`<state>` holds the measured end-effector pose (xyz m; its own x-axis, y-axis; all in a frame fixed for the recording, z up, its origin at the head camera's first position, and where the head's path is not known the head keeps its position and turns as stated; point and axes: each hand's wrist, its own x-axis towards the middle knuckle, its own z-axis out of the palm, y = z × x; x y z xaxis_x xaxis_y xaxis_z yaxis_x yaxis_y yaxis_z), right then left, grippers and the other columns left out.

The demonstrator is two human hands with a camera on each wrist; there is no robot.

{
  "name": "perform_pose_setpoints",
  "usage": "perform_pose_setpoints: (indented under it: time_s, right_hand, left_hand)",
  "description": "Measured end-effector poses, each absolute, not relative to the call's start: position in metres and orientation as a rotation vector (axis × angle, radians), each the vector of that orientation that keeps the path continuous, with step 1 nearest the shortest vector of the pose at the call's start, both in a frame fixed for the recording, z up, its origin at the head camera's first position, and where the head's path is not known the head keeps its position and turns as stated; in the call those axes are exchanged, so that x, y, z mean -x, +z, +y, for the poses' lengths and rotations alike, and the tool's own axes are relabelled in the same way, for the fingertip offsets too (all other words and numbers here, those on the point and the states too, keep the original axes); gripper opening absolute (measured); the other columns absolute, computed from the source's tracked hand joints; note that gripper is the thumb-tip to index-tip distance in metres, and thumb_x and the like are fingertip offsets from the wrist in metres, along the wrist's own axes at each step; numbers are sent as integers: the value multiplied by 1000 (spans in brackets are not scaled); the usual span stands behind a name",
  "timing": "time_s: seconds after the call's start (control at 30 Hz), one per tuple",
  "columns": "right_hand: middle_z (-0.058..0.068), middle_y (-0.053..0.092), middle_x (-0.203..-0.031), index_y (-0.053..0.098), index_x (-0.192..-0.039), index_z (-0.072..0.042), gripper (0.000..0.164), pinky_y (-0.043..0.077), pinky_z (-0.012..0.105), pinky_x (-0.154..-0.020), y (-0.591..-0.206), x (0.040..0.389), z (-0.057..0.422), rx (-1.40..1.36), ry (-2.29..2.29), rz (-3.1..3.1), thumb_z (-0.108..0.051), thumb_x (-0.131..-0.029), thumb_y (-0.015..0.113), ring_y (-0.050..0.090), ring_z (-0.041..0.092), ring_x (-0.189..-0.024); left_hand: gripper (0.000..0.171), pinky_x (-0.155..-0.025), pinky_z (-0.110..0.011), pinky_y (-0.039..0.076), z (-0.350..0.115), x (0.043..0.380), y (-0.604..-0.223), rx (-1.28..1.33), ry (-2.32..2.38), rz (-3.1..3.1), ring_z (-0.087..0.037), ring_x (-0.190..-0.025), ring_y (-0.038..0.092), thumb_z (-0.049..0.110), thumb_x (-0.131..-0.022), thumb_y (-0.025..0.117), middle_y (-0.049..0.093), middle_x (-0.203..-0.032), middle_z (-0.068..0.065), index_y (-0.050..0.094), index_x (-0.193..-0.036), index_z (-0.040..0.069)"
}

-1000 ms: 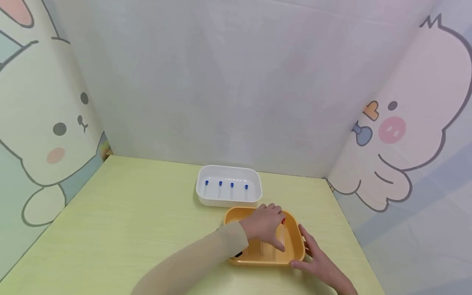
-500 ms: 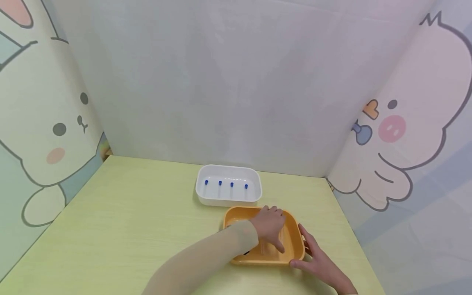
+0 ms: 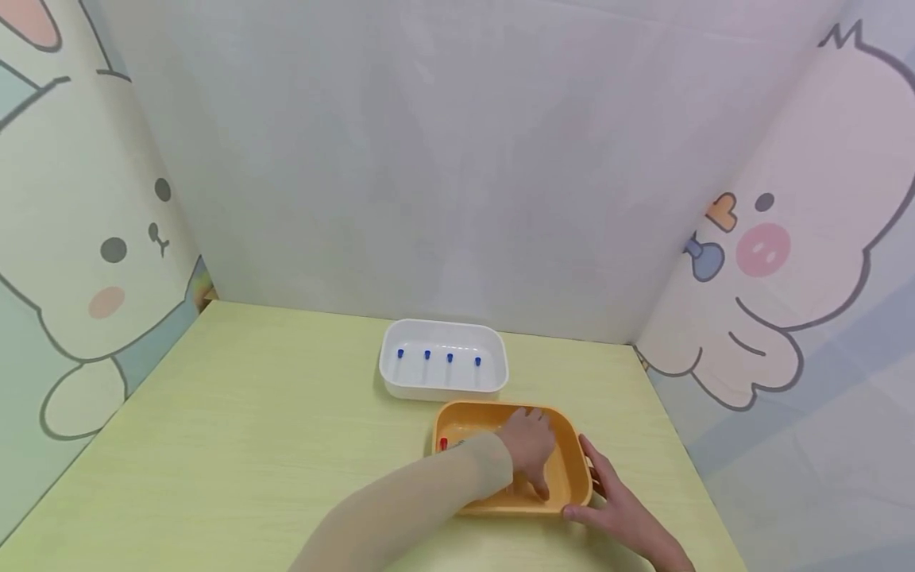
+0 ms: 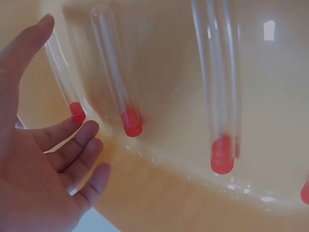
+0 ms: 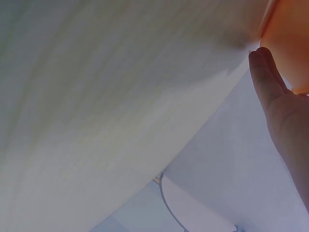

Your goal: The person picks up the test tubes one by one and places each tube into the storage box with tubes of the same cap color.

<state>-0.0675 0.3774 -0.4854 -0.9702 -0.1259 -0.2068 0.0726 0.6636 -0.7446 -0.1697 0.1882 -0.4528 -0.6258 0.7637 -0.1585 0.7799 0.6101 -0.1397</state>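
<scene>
In the head view my left hand [image 3: 527,445] reaches down into the orange tray [image 3: 465,409]. The left wrist view shows its thumb and fingers spread around a clear test tube [image 4: 62,72] with a red cap [image 4: 77,112]. The index finger is at the cap and the thumb near the tube's other end. Beside it lie a second red-capped tube [image 4: 113,63] and, farther along, another red-capped tube [image 4: 219,96]. My right hand [image 3: 618,508] rests against the tray's right front corner from outside, its fingers [image 5: 265,77] fairly straight along the wall.
Behind the orange tray stands a white tray [image 3: 439,392] holding several blue-capped tubes [image 3: 449,359]. Both trays are on a pale yellow-green table [image 3: 286,413]. A grey curtain-like backdrop [image 3: 393,159] rises at the back, with cartoon-printed sheets on either side.
My left hand has lowered into the orange tray, over the rightmost tube, and shifted slightly right. A red cap at the tray's left has come into view. My right hand stays put.
</scene>
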Motion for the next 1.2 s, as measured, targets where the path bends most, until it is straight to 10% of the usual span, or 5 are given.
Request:
perform_pose_setpoints:
  time_s: [0.67, 1.2]
  right_hand:
    - [21, 17, -170, 5, -167, -13, 109, 47, 16, -100, -486, 68, 378, 66, -1193, 2648, -26, -90, 81, 50, 40, -138]
    - [24, 23, -166, 10, -165, -5, 110, 54, 32, -107, -478, 68, 376, 75, -1125, 2697, -30, -87, 84, 53, 40, -137]
  left_hand:
    - [79, -102, -29, 47, 189, 173, -448, -1287, -202, 2780, -10, -116, 53, 88, -66, 71, 62, -127, 10, 70, -119, 29]
    - [89, -107, -33, 49, 151, 193, -384, -1212, -21, 2835, -13, -123, 54, 84, -76, 66, 61, -137, 6, 60, -141, 23]
